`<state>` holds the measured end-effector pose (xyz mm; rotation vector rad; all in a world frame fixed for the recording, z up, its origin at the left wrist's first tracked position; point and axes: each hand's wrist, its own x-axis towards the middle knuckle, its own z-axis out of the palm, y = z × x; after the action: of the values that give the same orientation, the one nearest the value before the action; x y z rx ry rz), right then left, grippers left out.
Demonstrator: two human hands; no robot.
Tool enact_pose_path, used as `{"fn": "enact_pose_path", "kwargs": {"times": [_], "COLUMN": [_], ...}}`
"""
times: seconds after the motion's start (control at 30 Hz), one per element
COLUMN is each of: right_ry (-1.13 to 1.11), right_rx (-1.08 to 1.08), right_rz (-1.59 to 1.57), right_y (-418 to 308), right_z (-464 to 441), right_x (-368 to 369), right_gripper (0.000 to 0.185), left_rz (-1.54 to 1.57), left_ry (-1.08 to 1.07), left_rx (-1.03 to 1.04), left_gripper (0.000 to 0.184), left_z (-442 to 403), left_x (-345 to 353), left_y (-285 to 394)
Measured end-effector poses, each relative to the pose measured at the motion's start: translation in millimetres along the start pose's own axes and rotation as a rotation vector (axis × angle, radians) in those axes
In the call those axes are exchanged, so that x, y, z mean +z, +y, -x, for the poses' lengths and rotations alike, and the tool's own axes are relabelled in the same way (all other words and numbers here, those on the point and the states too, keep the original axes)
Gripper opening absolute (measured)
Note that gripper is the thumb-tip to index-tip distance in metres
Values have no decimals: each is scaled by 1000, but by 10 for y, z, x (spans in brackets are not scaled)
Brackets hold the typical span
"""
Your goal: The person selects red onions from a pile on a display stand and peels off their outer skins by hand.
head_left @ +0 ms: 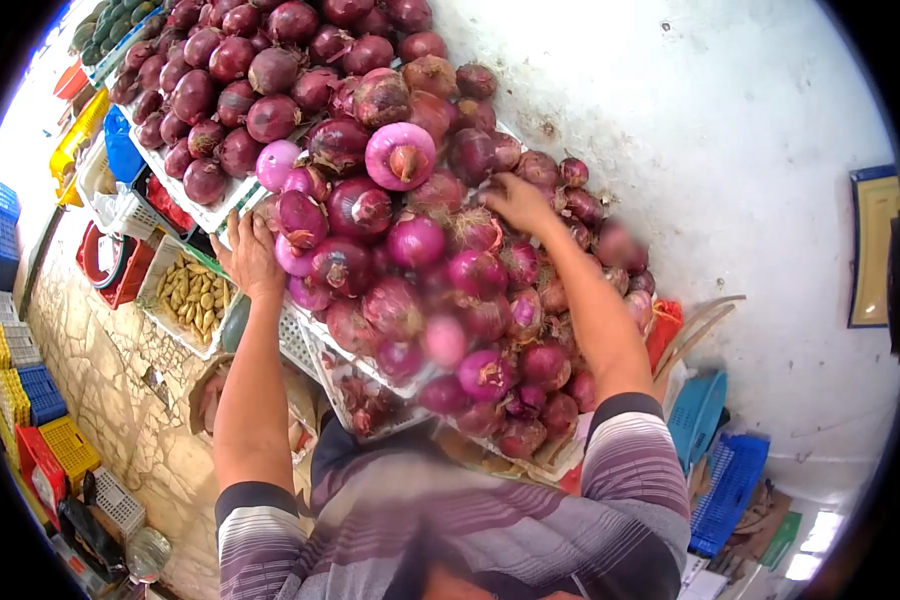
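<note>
Red onions [360, 207] form a heap whose long axis runs from far left to near right, its far-left part on a white tray [208, 214]; one purple onion [395, 150] points its brown end upward. Left hand [251, 261]: fingers slightly spread at the heap's left edge. Right hand [519, 204]: fingers bent among onions at right; any pinch cannot be told.

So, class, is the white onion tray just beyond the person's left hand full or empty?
Full: purple onions are heaped above the edge of the white tray, hiding its floor.
</note>
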<state>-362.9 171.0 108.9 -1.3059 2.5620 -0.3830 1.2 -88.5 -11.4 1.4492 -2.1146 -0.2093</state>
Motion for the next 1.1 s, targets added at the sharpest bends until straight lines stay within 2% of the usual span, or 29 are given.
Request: {"fn": "enact_pose_path", "kwargs": {"times": [0.07, 0.1, 0.2, 0.27, 0.37, 0.47, 0.53, 0.57, 0.67, 0.7, 0.8, 0.9, 0.93, 1.0, 1.1], "right_ry": [-87, 120, 507, 653, 824, 301, 282, 301, 196, 203, 212, 372, 453, 538, 615], "right_rx": [-131, -157, 148, 244, 61, 318, 399, 509, 480, 427, 414, 425, 515, 422, 306], "right_rz": [17, -16, -513, -660, 110, 139, 57, 74, 89, -7, -213, -690, -851, -1013, -1134], "right_y": [234, 222, 339, 201, 953, 839, 607, 530, 675, 707, 880, 816, 919, 1088, 895], "right_z": [-19, 26, -5, 154, 227, 306, 349, 282, 66, 44, 20, 91, -12, -219, -385], "right_x": [230, 262, -35, -492, -493, -305, 19, 47, 32, 11, 43, -62, -48, -9, -261], "right_gripper": [42, 31, 25, 24, 30, 49, 73, 88, 88, 93, 85, 80, 73, 63, 47], "left_rz": [-4, 12, 16, 12, 16, 19, 28, 29, 8, -2, 24, 5, -12, -40, 31], "left_ry": [2, 25, 21, 22, 20, 7, 28, 52, 61, 58, 8, 18, 23, 23, 21], "left_rx": [-8, -9, 16, 14, 18, 5, 20, 31, 59, 66, 21, 26, 37, 67, 40], "left_gripper": [43, 42, 42, 42, 42, 43, 43, 43, 42, 42, 42, 42, 42, 42, 44], "left_z": [8, 16, 9, 16, 14, 10, -2, 2, 29, 17, 8, 6, -1, 17, 34], "left_x": [-8, -3, 20, 37, 20, 27, -9, -1, 93, 121, 46, 52, 78, 137, 25], "left_y": [22, 33, 7, 0, 5, 1, 25, 26, -42, -64, -23, -23, -57, -89, 1]}}
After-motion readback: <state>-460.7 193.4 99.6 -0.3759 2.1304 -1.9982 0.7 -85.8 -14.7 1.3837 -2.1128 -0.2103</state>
